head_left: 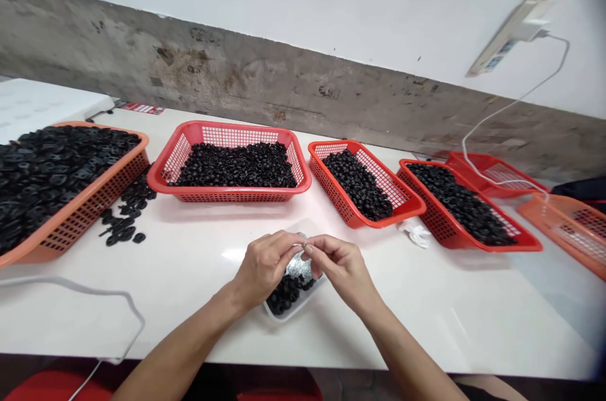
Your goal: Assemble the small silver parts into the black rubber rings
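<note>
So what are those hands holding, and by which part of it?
The left hand and right hand pinch something small and shiny between their fingertips. It is too small and too hidden to tell what it is or which part is gripped.
</note>
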